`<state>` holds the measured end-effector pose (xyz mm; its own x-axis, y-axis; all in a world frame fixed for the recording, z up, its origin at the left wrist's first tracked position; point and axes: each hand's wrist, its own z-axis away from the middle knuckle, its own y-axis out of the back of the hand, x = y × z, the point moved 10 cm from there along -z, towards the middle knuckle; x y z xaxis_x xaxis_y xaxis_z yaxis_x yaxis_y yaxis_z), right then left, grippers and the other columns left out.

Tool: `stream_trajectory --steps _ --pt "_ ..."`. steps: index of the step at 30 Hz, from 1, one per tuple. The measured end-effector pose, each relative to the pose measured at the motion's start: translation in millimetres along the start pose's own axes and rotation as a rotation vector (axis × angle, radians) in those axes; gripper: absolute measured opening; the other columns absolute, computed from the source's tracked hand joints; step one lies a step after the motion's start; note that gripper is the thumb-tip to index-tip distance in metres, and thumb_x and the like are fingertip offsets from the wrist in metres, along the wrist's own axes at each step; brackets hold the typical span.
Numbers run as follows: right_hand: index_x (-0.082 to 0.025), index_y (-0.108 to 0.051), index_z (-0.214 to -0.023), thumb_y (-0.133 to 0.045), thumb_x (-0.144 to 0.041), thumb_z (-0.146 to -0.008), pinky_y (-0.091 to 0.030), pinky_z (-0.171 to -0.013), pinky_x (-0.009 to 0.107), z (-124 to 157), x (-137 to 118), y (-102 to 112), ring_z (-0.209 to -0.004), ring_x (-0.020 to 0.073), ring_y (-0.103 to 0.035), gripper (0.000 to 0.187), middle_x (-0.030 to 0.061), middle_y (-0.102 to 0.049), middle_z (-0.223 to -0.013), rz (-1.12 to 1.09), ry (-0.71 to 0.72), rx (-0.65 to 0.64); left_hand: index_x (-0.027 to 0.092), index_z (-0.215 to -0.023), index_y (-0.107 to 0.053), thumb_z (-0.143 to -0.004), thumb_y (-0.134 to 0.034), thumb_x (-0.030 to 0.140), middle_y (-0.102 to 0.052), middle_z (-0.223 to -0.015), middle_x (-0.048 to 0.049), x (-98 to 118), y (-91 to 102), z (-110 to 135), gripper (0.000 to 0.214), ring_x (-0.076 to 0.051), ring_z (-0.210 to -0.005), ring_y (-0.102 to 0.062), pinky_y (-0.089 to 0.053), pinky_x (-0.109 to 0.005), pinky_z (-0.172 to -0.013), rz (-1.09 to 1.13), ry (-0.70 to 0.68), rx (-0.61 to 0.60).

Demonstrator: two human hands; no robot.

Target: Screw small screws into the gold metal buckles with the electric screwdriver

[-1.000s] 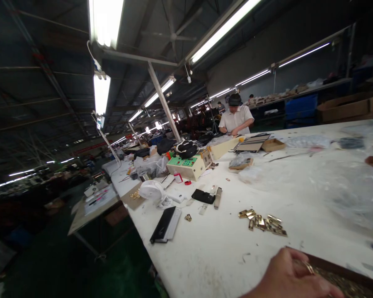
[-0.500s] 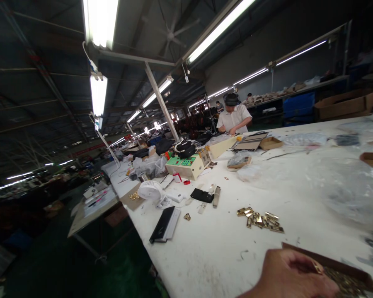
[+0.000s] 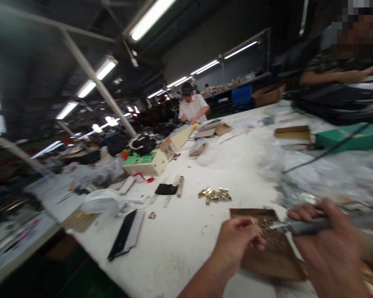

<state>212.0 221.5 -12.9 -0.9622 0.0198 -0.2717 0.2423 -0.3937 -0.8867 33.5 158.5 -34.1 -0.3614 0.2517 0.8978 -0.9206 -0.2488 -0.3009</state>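
Here, R hand point(image 3: 328, 252) grips grey tool point(image 3: 309, 225), L hand point(image 3: 239, 239) pinched over tray point(image 3: 265, 260)

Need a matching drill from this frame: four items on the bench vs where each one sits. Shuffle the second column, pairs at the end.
Things:
1. grey tool
2. brown tray
3. gold clasps
4. green-topped box

Places:
A. loose heap on the white table, just beyond the tray
B. gripped in the right hand
C. far down the table, on its left side
D. under the left hand, with small brass parts inside

Pairs: 1-B; 2-D; 3-A; 4-C
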Motion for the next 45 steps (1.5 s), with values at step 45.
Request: stream_trajectory --steps 45 --pt "-0.021 -0.043 -0.069 -0.081 -0.036 -0.078 -0.038 -0.046 0.022 -4.5 -15.0 -25.3 -0.046 0.0078 -0.04 0.042 -0.0089 -0.04 -0.057 0.05 0.228 -0.198 0.012 -0.099 -0.075 -0.075 -0.088 0.036 -0.074 -0.089 -0.0076 5.3 -3.0 -9.7 0.036 -0.018 -0.078 -0.071 -0.06 -0.031 -0.076 -0.129 -0.029 -0.037"
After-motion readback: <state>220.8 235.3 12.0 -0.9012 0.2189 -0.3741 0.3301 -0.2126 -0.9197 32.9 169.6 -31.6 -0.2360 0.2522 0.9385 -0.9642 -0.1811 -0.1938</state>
